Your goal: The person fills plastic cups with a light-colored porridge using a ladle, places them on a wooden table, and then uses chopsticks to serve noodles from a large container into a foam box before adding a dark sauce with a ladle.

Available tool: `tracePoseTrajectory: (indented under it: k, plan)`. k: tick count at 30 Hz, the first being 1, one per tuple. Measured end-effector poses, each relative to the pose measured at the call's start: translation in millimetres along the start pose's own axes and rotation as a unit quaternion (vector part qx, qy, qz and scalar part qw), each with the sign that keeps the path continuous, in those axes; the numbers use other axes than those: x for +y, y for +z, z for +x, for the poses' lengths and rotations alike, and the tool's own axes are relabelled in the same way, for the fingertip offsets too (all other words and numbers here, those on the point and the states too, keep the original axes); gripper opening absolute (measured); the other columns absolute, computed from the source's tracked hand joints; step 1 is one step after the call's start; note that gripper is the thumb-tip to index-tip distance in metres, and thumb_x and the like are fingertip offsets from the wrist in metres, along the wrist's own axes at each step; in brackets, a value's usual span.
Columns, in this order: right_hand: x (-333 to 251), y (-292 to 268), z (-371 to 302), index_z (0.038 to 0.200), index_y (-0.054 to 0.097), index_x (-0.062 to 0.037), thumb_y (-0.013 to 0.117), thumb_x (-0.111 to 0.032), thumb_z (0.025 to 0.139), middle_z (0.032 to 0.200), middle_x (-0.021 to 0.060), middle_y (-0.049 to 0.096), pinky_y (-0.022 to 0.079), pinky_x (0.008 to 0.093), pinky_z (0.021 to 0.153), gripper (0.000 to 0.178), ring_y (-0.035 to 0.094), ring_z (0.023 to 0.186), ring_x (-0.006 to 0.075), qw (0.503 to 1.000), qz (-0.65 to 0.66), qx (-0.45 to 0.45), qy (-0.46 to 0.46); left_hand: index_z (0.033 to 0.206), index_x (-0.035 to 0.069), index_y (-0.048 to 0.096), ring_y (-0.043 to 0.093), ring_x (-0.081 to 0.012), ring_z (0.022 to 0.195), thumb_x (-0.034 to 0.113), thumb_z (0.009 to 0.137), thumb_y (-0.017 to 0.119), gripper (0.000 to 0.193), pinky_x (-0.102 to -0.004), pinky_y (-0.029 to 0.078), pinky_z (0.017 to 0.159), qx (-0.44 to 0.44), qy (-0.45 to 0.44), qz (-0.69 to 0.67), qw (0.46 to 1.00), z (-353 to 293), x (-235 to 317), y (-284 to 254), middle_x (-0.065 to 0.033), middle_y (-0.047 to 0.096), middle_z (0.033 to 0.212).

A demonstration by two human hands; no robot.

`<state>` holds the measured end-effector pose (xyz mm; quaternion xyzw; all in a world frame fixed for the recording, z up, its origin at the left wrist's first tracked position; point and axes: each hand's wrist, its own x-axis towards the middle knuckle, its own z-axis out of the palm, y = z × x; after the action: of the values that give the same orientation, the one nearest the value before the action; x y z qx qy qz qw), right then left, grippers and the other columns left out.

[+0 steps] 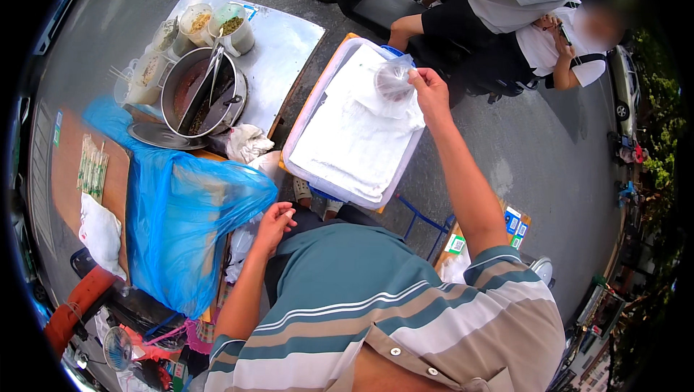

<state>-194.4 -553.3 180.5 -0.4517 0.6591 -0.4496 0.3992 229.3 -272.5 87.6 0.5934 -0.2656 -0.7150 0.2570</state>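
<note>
My right hand [431, 95] is stretched out to the far right, its fingers pinched on the top of a small clear plastic bag [392, 82]. Something dark reddish sits in the bag, too blurred to name. The bag hangs over the far end of a plastic tub [295, 145], which is covered with a white cloth [350, 135]. Close to my waist, my left hand [275, 227] is loosely curled, with nothing visible in its fingers. Just beyond it lies the edge of a blue plastic bag [184, 211] spread over the stand.
A metal pot [173, 95] holds tongs [214, 77] and dark sauce on a metal-topped table [285, 37]. Several tubs of toppings [233, 30] stand around it. At left are wrapped chopsticks [92, 168] on a brown board [69, 131]. Two people [506, 1] and a scooter [383, 5] are at the far right.
</note>
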Motion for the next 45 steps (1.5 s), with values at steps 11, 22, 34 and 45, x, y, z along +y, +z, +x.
tracePoseTrajectory:
  k: [11,22,34,45]
  plan:
    - [16.0,-2.2,19.8,0.110,0.065,0.0019,0.077,-0.024,0.095,0.090,0.0024,0.068,0.049,0.0238,0.071,0.032,0.060,0.079,0.0080,0.998,-0.042,0.011,-0.050,0.126,0.009,0.061,0.068,-0.0128,0.080,0.016,0.100,0.061,0.027,-0.0252,0.051,0.066,0.187,-0.074,-0.149,0.968,-53.8,-120.4,-5.8,-0.0040,0.069,0.108]
    - [-11.7,14.5,-111.1,0.120,0.060,0.0056,0.073,-0.023,0.095,0.118,0.0176,0.060,0.045,0.0386,0.102,0.040,0.057,0.114,0.0283,0.940,-0.241,0.073,-0.230,0.124,0.004,0.055,0.066,-0.0332,0.104,0.013,0.100,0.059,0.026,-0.0411,0.055,0.078,0.298,-0.138,-0.578,0.747,-35.0,-248.0,-112.0,-0.0124,0.066,0.121]
    - [69.5,117.9,-414.9,0.104,0.063,-0.0055,0.068,-0.015,0.091,0.104,0.0139,0.060,0.049,0.0448,0.091,0.017,0.060,0.104,0.0345,0.936,-0.197,-0.280,-0.080,0.096,0.008,0.065,0.067,-0.0210,0.079,0.018,0.100,0.067,0.011,-0.0376,0.056,0.071,0.174,-0.177,-0.598,0.762,80.4,-278.8,-122.9,-0.0067,0.067,0.083]
    - [46.8,40.2,-512.4,0.137,0.056,-0.0046,0.076,-0.030,0.087,0.133,0.0173,0.053,0.043,0.0449,0.111,0.059,0.051,0.132,0.0351,0.977,-0.202,0.043,0.058,0.117,0.000,0.063,0.064,-0.0207,0.099,0.025,0.088,0.080,0.042,-0.0364,0.052,0.089,-0.391,0.228,0.258,0.853,-63.0,-84.2,116.1,-0.0104,0.068,0.110]
